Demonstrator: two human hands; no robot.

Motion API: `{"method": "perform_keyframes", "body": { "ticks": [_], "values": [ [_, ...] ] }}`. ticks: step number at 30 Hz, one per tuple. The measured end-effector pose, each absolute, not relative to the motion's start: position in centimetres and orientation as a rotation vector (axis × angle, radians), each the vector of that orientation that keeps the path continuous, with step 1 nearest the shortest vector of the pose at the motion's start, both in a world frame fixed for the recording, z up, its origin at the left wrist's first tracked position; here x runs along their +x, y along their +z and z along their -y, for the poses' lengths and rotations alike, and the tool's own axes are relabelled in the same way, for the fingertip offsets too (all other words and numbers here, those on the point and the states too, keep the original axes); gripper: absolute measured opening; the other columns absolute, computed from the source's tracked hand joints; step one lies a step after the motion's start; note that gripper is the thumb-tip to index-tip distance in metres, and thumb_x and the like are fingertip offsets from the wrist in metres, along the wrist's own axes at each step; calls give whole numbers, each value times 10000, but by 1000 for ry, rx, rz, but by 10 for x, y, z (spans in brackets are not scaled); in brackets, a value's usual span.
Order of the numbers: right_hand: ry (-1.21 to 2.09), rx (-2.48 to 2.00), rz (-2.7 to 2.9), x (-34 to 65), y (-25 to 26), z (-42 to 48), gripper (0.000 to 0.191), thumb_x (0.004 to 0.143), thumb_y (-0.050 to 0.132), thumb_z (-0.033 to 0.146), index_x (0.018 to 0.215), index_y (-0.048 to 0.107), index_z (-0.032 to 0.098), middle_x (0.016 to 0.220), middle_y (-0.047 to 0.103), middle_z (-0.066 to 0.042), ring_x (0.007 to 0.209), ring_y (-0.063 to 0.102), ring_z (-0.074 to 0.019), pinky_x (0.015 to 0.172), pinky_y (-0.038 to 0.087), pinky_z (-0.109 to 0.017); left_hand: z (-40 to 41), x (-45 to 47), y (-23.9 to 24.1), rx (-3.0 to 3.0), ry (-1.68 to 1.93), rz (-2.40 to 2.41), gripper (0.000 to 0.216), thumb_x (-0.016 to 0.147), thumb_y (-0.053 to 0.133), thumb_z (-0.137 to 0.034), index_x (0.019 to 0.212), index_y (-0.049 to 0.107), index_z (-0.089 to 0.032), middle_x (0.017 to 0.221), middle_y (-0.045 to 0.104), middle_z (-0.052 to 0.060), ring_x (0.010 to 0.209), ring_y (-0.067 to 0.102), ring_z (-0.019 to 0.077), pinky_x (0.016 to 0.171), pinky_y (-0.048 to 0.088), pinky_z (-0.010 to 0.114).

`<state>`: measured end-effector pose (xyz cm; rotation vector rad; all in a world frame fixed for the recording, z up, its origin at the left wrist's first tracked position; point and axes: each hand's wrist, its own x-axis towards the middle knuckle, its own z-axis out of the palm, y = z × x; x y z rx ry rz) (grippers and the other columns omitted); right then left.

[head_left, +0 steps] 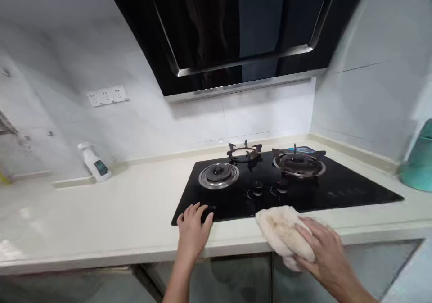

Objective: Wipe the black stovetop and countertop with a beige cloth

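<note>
A black glass gas hob (pixel 236 206) is set in the pale countertop. My left hand (pixel 193 231) rests on its front left corner, fingers spread and holding nothing. In my right hand (pixel 324 249) is a bunched cream cloth (pixel 281 231) with brownish stains, at the hob's front edge. The left burner (pixel 218 175) is bare of its pan support. That loose-looking pan support (pixel 245 153) stands at the back of the hob. The right burner (pixel 299 164) has its support on it. Two control knobs (pixel 257 187) sit between the burners.
A black range hood (pixel 243 37) hangs low over the hob. On the left, a white bottle (pixel 94 162) leans near the wall below a socket strip (pixel 108 96). A teal container (pixel 418 168) stands at the right edge. Cabinet doors (pixel 239 278) lie below the counter.
</note>
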<state>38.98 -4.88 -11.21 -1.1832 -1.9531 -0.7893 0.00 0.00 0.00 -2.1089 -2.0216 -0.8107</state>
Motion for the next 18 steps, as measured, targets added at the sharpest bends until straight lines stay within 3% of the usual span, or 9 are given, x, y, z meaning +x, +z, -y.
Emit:
{"method": "perform_keyframes", "body": {
  "ticks": [7, 18],
  "values": [
    [-772, -1276, 1855, 414, -113, 53, 531, 961, 540, 508, 1416, 475, 243, 1399, 576, -162, 1288, 528, -355, 1085, 334, -538, 0, 1, 0, -2080, -845, 1998, 352, 993, 535, -422, 1267, 702, -278, 1450, 645, 100, 1427, 496, 325, 1167, 353, 578],
    [-770, -1483, 1654, 378, -111, 55, 554, 964, 437, 595, 1367, 491, 219, 1344, 585, -174, 1252, 545, -386, 1065, 333, -584, 1, 3, 4, -2079, -831, 2023, 352, 990, 549, -407, 1272, 701, -261, 1454, 642, 105, 1442, 484, 330, 1170, 347, 589]
  ]
}}
